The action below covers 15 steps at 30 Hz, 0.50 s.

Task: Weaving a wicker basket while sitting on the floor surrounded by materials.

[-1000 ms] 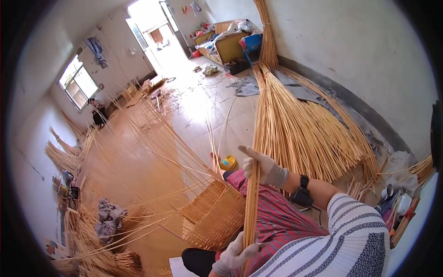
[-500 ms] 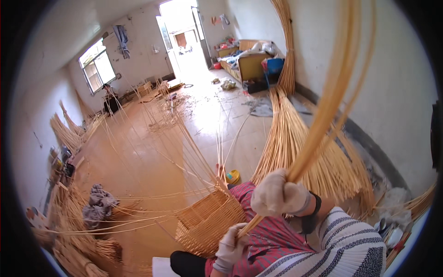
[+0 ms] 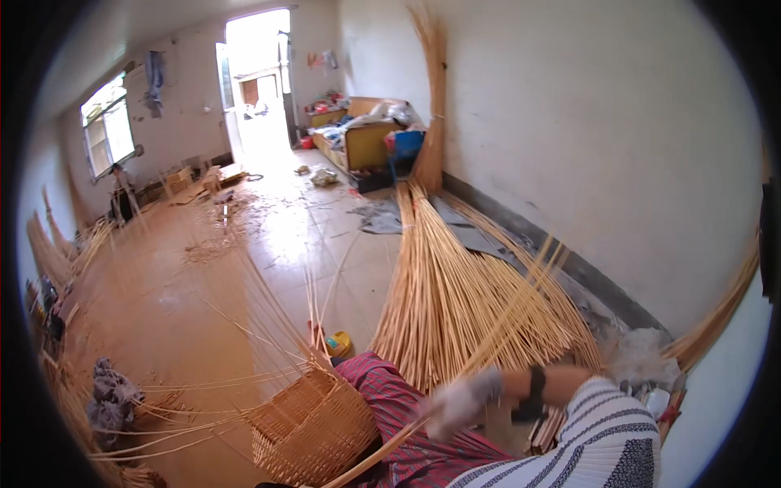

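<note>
My right hand point(image 3: 460, 404), in a pale work glove, is closed around a thin bundle of wicker rods point(image 3: 510, 319). The rods slant from the bottom edge up past my hand to the right, across a large spread sheaf. Motion smears the hand a little. My left hand is out of the picture. Left of my lap stands a half-woven wicker basket point(image 3: 313, 431), with long unwoven stakes point(image 3: 195, 423) sticking out to the left and upward. A red checked cloth point(image 3: 390, 390) covers my legs beside it.
A big fanned sheaf of wicker rods point(image 3: 455, 285) lies on the floor ahead right. Another bundle point(image 3: 431, 106) leans on the wall. Grey cloth point(image 3: 111, 403) lies at left, a yellow shoe point(image 3: 338, 343) beyond the basket. Across the room are a cluttered sofa point(image 3: 370, 145) and a seated person point(image 3: 122, 195).
My view has turned right. My right hand has moved lower with the rods, which now tilt lower. My left hand, earlier closed on the rods' lower end, has left the picture.
</note>
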### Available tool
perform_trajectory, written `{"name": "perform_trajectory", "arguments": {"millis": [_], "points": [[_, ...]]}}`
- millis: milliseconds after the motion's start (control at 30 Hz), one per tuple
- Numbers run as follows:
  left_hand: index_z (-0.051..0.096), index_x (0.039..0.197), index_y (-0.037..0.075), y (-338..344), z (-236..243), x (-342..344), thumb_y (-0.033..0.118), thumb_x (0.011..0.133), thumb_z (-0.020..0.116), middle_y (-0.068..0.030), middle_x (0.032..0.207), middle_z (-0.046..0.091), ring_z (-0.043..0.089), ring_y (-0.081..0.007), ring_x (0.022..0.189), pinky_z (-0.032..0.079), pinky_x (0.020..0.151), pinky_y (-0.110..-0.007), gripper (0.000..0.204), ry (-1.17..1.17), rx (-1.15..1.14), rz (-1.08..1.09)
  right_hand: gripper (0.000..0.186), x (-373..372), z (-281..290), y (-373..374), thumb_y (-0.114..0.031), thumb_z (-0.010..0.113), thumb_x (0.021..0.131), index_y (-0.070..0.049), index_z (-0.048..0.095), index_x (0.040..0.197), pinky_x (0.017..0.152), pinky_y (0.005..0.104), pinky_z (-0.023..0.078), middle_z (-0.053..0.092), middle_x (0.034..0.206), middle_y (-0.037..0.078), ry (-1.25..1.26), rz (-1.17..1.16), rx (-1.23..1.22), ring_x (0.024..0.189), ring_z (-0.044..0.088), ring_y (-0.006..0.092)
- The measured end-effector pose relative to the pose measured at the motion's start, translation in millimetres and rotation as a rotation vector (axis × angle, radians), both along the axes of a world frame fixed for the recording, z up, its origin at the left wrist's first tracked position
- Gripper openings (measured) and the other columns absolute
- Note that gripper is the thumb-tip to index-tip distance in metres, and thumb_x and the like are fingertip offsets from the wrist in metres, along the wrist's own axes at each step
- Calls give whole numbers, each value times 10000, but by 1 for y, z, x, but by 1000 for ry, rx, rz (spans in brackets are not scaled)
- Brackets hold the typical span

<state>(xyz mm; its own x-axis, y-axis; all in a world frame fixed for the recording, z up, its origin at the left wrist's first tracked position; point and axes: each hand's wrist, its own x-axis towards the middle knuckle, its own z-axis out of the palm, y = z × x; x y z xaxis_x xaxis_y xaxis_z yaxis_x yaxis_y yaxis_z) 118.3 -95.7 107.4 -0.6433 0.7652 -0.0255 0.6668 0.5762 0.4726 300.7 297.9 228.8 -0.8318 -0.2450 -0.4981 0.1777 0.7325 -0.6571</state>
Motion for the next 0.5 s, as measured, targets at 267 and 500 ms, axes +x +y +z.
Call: {"name": "perform_trajectory", "arguments": {"millis": [267,500], "points": [[724,1152,190,-18,-47,13,370,971,631,-129,997,712,685,-321,915,533,808,-438,271,-151,-138,-37,239,-55,128,180,-232,536,1054,-54,656,1160,849,369,549,695,1046,93,912,-944,-82,937,664,234],[742,1043,173,81,-26,13,350,909,685,-93,931,717,695,-317,861,544,744,-429,229,74,152,209,616,-88,-73,10,-240,646,1006,-132,392,1557,980,375,529,679,1275,113,-36,222,-23,1149,636,176]]}}
